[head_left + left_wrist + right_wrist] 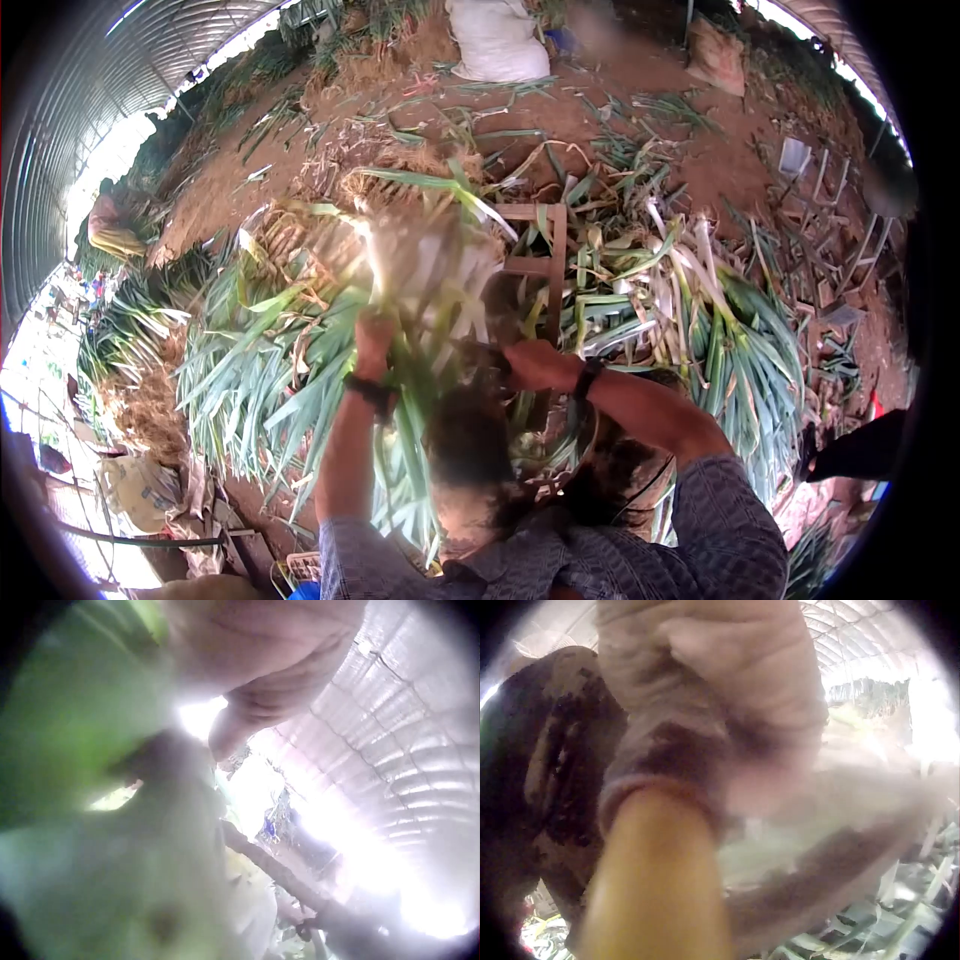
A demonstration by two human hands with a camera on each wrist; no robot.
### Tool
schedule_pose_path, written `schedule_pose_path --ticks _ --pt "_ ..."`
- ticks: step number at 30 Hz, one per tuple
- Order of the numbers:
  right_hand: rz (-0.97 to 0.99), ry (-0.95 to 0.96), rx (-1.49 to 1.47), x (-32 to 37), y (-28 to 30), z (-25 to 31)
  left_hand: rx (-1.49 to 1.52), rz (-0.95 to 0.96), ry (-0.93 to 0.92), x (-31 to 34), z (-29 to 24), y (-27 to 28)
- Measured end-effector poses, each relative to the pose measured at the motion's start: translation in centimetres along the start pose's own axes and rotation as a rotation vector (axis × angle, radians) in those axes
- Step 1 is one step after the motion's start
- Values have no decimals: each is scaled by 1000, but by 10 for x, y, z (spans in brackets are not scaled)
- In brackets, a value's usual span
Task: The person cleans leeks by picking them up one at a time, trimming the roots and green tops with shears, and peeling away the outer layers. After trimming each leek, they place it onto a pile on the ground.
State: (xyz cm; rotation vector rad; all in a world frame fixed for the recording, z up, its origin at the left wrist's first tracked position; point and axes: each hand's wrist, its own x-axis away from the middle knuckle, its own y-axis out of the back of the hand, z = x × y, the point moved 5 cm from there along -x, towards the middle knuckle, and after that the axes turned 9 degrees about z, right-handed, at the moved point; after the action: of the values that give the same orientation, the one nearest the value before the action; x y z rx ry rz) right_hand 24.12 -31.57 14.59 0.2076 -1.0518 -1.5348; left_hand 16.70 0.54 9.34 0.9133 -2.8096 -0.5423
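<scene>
In the head view my left hand (375, 335) grips a leek (376, 262) with its white end up and green leaves hanging below the fist. Close to the camera in the left wrist view are blurred green leaves (82, 742) beside the curled fingers (262, 705). My right hand (538, 365) is to the right of the leek, curled round the smooth yellow handle (656, 885) of a tool. Motion blurs the tool's far part, so I cannot tell its kind. Pale, blurred leek stalks (450, 270) fill the space above and between both hands.
A large heap of leeks (260, 370) lies at the left, another heap (740, 330) at the right. Between them stands a wooden frame (558, 270). Farther off are a white sack (495, 40) and brown soil (640, 110) with scattered leaves. Stacked wooden pieces (845, 250) are at the far right.
</scene>
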Motion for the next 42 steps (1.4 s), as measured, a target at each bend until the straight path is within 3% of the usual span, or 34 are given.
schedule_pose_path --ticks 3,6,8,11,13,15,18,21,23,24,27,30,32,33,35,37,40,41,42 --pt "-98 48 -16 -21 -16 -19 402 335 -78 31 -51 -3" --pt "-96 108 12 -19 -14 -9 500 306 200 42 -70 -7" --pt "-73 152 -6 0 0 18 535 309 222 34 -51 -2" --pt "-225 69 -164 3 17 18 587 360 217 36 -42 -5" --pt "-418 193 245 -7 4 12 591 372 185 36 -47 -5" --pt "-406 204 368 -13 -8 5 570 360 157 40 -46 -9" --pt "-224 115 179 -13 -6 -1 582 315 112 33 -41 -14" --pt "-220 90 46 -13 -8 -3 558 369 133 38 -53 -12" --pt "-149 -15 -107 -11 -2 -3 434 395 43 42 -52 -11" --pt "-193 47 -45 -11 -3 -1 372 409 -7 42 -57 -12" --pt "-264 146 68 -12 -11 -4 214 343 144 41 -55 -20" --pt "-230 56 -26 -14 -8 -12 228 278 67 48 -66 -25" --pt "-186 -26 -147 -11 -4 -14 330 303 132 51 -67 -27" --pt "-177 16 -72 -7 -3 -7 381 315 166 52 -65 -26" --pt "-168 98 79 0 -1 5 117 382 -202 25 2 -5" --pt "-168 100 89 -17 -20 -13 96 404 -275 15 31 6" --pt "-229 128 -78 -31 -24 -27 346 451 180 34 -30 -13" --pt "-284 151 -55 -39 -30 -31 388 396 102 34 -20 -13" --pt "-256 116 -72 -26 -20 -22 319 360 187 28 -5 -14"
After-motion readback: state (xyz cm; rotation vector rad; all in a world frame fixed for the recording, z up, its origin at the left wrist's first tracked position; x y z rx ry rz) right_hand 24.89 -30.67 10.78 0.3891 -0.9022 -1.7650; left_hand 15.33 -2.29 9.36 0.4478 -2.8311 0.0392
